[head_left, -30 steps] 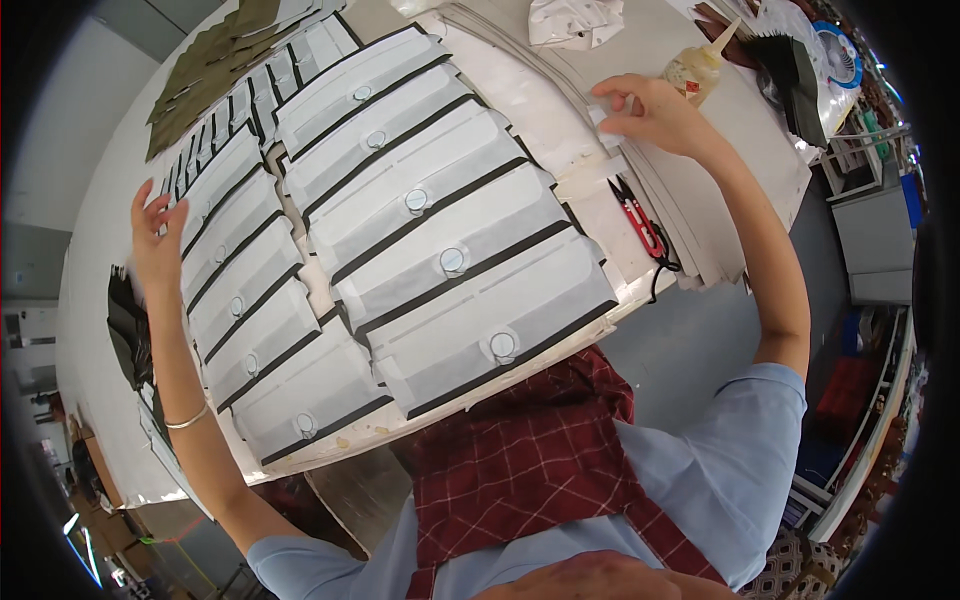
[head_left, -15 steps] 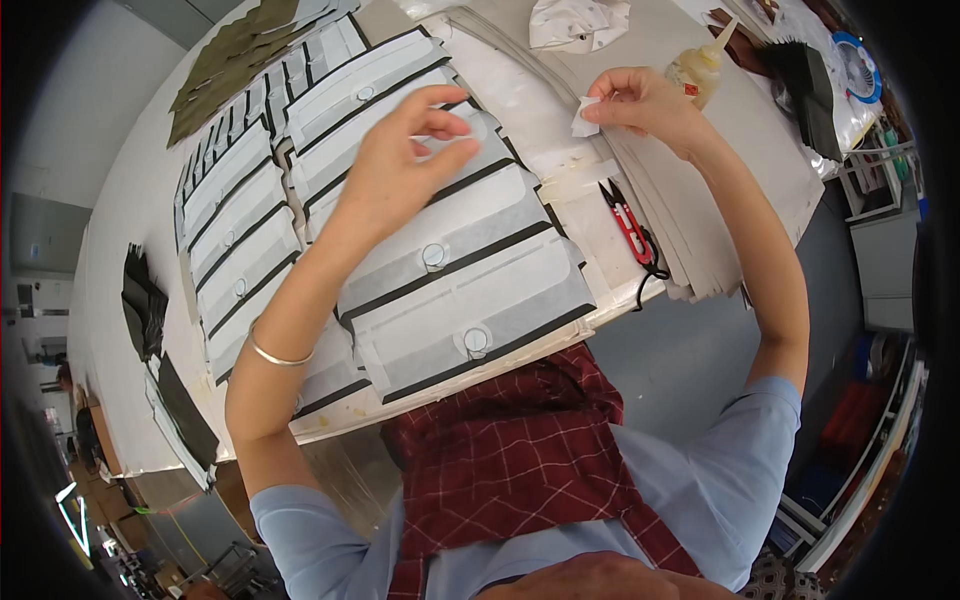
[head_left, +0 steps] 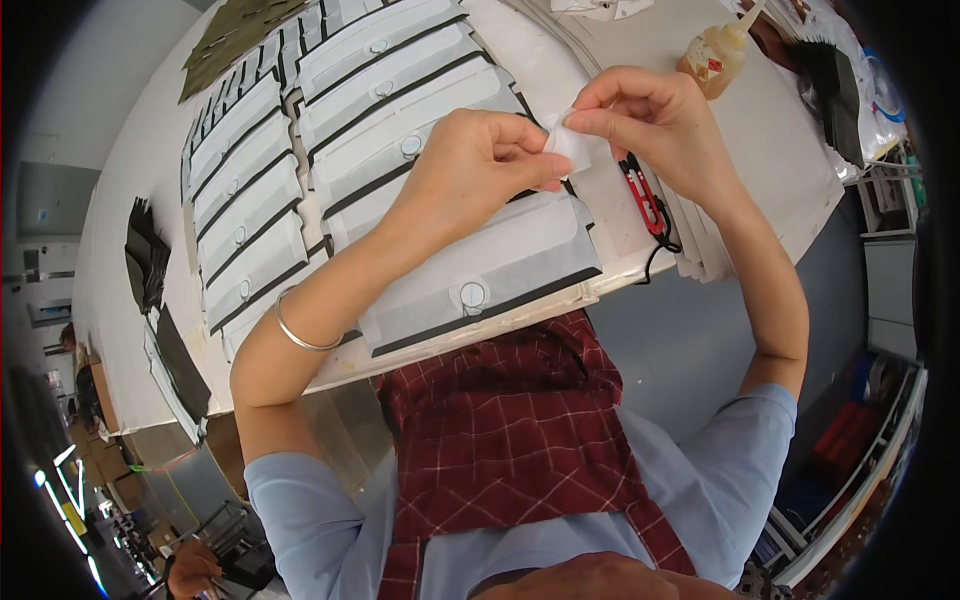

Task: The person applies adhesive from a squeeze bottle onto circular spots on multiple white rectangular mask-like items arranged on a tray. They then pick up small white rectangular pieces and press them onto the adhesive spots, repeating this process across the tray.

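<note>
Between my two hands, above the right-hand column of panels, is a small white piece of thin sheet [head_left: 567,148], soft and creased. My right hand [head_left: 660,130] pinches its upper right part between thumb and forefinger. At its lower left, my left hand [head_left: 470,165] has thumb and fingertips closed on the edge. Below them lie overlapping pale grey-white panels [head_left: 410,310] with black edges, set out in columns. Several carry a round disc [head_left: 472,296] under a pale patch. My left forearm hides part of the nearest panels.
Red-handled thread snips [head_left: 643,200] lie right of the panels, beside stacked grey sheets [head_left: 765,180]. A squeeze bottle of yellowish liquid [head_left: 715,62] stands on those sheets. Dark pieces [head_left: 830,100] are at far right, others [head_left: 148,262] at left. Olive pieces [head_left: 230,45] lie at the back left.
My left hand has moved right and closed on the white piece, which was in my right hand alone. My right hand has come slightly down and inward. The view has shifted.
</note>
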Tool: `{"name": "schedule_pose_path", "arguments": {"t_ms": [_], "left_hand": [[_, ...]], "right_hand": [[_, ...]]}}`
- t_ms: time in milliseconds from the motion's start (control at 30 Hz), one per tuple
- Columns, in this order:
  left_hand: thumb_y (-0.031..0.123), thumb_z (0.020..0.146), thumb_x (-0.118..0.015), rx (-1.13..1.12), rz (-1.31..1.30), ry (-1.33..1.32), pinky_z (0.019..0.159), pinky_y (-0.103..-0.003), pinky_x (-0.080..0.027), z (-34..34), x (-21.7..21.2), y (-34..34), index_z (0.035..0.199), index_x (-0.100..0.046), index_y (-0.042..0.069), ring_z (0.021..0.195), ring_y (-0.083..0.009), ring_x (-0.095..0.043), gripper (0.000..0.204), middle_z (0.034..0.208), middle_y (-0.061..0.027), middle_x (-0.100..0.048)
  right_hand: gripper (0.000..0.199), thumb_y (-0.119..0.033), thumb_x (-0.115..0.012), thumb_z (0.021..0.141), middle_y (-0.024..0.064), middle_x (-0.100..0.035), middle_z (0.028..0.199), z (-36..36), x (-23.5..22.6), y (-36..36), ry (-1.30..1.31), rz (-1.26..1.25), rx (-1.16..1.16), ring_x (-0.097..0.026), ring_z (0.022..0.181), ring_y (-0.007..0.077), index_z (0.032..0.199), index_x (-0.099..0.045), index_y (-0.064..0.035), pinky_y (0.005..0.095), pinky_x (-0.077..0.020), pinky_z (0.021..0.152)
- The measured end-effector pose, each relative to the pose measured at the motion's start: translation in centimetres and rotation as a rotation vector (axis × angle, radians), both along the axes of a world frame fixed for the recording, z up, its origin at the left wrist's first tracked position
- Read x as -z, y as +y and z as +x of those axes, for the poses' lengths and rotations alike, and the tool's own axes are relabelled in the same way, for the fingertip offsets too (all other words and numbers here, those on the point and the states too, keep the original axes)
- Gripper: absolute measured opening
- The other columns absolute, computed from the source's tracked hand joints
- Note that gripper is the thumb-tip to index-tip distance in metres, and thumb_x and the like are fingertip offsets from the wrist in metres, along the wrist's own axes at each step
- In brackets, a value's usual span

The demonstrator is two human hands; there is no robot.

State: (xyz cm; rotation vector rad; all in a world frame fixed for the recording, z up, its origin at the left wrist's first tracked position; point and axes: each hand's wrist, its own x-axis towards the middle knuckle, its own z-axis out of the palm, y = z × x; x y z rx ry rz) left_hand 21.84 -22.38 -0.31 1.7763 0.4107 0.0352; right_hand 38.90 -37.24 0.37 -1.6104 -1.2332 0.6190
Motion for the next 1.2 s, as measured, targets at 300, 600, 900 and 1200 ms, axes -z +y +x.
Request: {"name": "schedule_pose_path", "arguments": {"t_ms": [300,600,900,1200], "left_hand": [[0.012,0.088,-0.078,0.037,0.417,0.049,0.079,-0.028,-0.053,-5.1,-1.5,-1.6,0.092,-0.073,0.003,0.088,-0.0132,-0.069,0.012,0.092,-0.0051,-0.074],[0.002,0.085,-0.072,0.382,0.783,-0.333,0.099,-0.044,-0.045,-7.9,2.2,-5.1,0.097,-0.056,0.007,0.131,-0.0321,-0.056,0.021,0.132,-0.0098,-0.065],[0.006,0.088,-0.063,0.469,0.898,-0.367,0.103,-0.049,-0.042,-7.0,3.7,-5.7,0.096,-0.049,0.003,0.142,-0.0363,-0.045,0.016,0.144,-0.0197,-0.056],[0.002,0.088,-0.058,0.487,0.955,-0.368,0.105,-0.048,-0.040,-6.8,4.3,-6.0,0.094,-0.048,0.001,0.143,-0.0360,-0.044,0.012,0.144,-0.0217,-0.054]], "right_hand": [[0.012,-0.018,-0.075,0.091,-0.0033,-0.064,0.068,-2.0,-0.1,-3.1,0.276,-0.240,-0.072,-0.052,0.054,0.0021,0.089,-0.074,-0.0053,0.0190,-0.0364,0.049],[0.012,-0.010,-0.078,0.088,-0.0041,-0.058,0.080,-1.9,4.0,-3.5,0.082,-0.259,-0.169,-0.052,0.070,0.0033,0.083,-0.070,-0.0038,0.0206,-0.0415,0.063],[0.009,-0.005,-0.076,0.089,-0.0024,-0.059,0.083,-1.5,5.2,-3.1,0.087,-0.273,-0.137,-0.057,0.075,0.0048,0.084,-0.069,-0.0026,0.0214,-0.0455,0.067],[0.023,-0.017,-0.078,0.087,-0.0014,-0.061,0.075,-1.9,5.4,-3.4,0.114,-0.276,-0.077,-0.057,0.062,0.0068,0.103,-0.067,-0.0053,0.0234,-0.0431,0.056]]}}
